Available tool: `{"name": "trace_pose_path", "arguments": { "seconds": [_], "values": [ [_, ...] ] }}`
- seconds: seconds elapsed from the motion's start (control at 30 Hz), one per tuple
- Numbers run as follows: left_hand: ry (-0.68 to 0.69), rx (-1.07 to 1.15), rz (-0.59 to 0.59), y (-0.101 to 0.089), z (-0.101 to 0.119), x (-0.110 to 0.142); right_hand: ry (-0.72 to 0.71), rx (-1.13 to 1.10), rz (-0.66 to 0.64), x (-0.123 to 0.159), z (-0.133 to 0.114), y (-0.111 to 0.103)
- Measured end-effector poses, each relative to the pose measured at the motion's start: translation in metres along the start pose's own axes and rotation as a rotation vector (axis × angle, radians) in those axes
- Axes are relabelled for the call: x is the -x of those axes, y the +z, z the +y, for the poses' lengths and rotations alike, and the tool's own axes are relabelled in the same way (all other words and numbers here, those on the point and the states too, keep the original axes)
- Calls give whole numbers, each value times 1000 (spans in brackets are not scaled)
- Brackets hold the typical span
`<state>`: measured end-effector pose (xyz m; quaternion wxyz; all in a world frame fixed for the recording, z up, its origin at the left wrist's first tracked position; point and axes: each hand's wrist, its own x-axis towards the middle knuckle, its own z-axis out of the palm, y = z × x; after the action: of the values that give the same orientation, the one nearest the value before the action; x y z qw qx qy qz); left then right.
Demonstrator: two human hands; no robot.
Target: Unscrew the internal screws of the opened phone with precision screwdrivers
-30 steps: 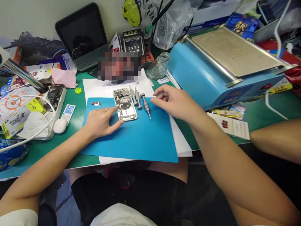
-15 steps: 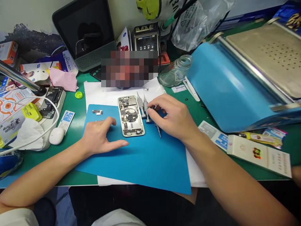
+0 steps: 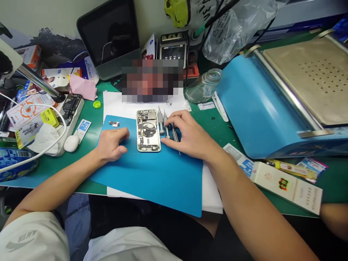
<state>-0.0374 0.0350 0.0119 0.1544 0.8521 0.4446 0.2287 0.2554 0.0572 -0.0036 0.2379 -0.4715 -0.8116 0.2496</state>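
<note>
An opened phone (image 3: 148, 131) with its insides showing lies on a blue mat (image 3: 152, 177). My left hand (image 3: 111, 144) rests on the mat just left of the phone, fingers curled in, nothing seen in them. A small metal part (image 3: 114, 123) lies beyond that hand. Three grey screwdrivers lie right of the phone. My right hand (image 3: 187, 137) is over them, its fingertips pinched on the rightmost screwdriver (image 3: 174, 132), whose thin tip pokes out beneath the hand. The two others (image 3: 162, 125) lie untouched beside the phone.
A big blue machine (image 3: 244, 105) with a perforated metal plate fills the right side. A glass jar (image 3: 203, 86), a dark screen (image 3: 108, 36) and a meter stand at the back. A second opened phone (image 3: 69, 106), cables and boxes crowd the left. Another person's arm (image 3: 335, 217) is at the lower right.
My right hand came down from beside the screwdrivers and closed on the rightmost one. My left hand slid off the phone's edge and curled its fingers. The camera moved closer.
</note>
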Motion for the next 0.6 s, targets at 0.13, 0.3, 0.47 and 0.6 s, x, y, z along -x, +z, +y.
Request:
{"name": "trace_pose_path", "arguments": {
  "seconds": [0.13, 0.3, 0.47, 0.6],
  "values": [
    [-33, -22, -4, 0, 0, -1, 39, -25, -113, 0, 0, -6],
    [-32, -38, -13, 0, -2, -1, 62, -73, -146, 0, 5, -9],
    [3, -36, -67, -1, -4, -1, 36, -115, -155, 1, 14, -8],
    [33, -37, -114, -1, -5, -1, 2, -121, -130, 1, 17, -6]
  ]
}}
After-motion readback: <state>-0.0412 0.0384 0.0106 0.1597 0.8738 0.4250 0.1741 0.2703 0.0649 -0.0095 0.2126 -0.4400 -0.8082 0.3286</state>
